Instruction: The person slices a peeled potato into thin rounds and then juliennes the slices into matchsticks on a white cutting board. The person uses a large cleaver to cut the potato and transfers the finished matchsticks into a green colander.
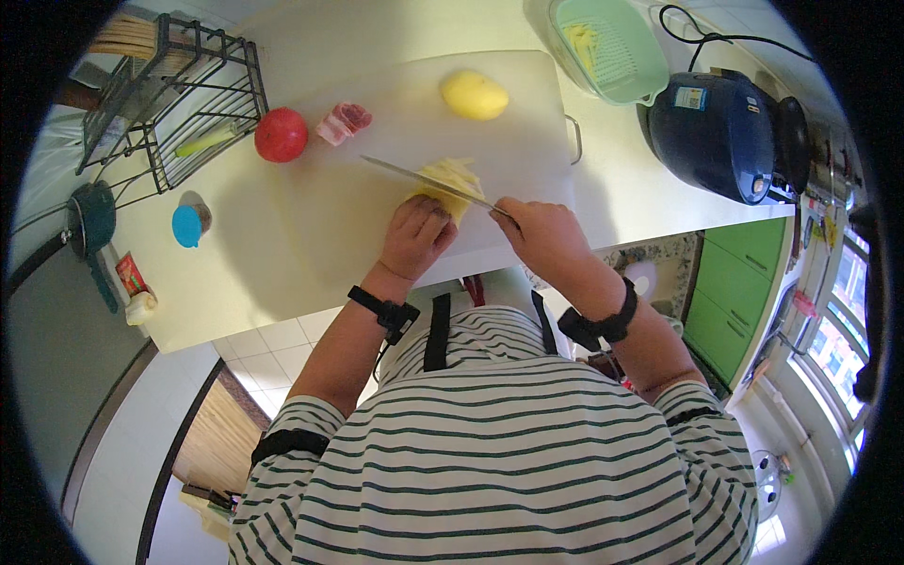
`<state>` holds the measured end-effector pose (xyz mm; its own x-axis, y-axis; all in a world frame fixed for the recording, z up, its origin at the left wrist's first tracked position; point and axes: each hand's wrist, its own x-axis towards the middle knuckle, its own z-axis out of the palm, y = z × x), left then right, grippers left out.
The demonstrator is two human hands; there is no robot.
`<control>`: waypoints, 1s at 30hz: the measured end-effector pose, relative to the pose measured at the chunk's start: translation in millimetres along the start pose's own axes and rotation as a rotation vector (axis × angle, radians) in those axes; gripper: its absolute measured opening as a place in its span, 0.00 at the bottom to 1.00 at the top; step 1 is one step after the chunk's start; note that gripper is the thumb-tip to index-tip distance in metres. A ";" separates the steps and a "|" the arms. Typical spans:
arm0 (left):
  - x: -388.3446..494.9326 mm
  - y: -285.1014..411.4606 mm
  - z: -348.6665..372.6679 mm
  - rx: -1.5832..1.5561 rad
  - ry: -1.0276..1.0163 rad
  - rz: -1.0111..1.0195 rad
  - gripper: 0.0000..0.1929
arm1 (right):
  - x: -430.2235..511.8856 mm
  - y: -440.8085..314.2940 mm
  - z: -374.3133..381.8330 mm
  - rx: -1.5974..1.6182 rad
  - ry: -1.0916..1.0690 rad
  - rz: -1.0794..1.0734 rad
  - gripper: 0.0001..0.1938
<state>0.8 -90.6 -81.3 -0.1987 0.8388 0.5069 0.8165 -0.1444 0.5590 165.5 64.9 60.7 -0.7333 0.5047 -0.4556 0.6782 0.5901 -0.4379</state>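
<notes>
On a pale cutting board (pixel 522 148), my right hand (pixel 540 229) grips a kitchen knife (pixel 424 181) by its handle, the blade pointing to the upper left. The blade lies across a pile of cut yellow potato pieces (pixel 452 173). My left hand (pixel 420 229), fingers curled, presses on the potato pieces just below the blade. A whole peeled potato (pixel 474 94) lies farther back on the board. Raw meat (pixel 344 123) rests at the back left of the board, beside a red tomato (pixel 281 135).
A green colander basket (pixel 635 56) holding yellow strips stands at the back right, near a dark blue rice cooker (pixel 706 134). A black wire rack (pixel 212 109) is at the left, with a blue cap (pixel 187 226) in front. The counter's front edge runs before my body.
</notes>
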 end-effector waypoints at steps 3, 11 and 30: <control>-0.6 3.0 -0.4 0.032 -0.026 -0.014 0.14 | -15.9 -5.6 -11.3 0.014 -0.003 0.028 0.10; 1.5 1.3 -0.9 0.027 -0.069 0.002 0.14 | -40.7 -7.1 -8.9 -0.114 0.000 0.051 0.09; 3.9 5.7 -0.2 0.061 -0.048 -0.040 0.13 | 5.7 4.3 34.8 -0.088 0.095 -0.123 0.09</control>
<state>4.6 -88.1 -76.0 -0.2063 0.8677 0.4522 0.8405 -0.0796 0.5360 165.9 48.4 29.3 -0.8144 0.4804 -0.3256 0.5796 0.7019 -0.4140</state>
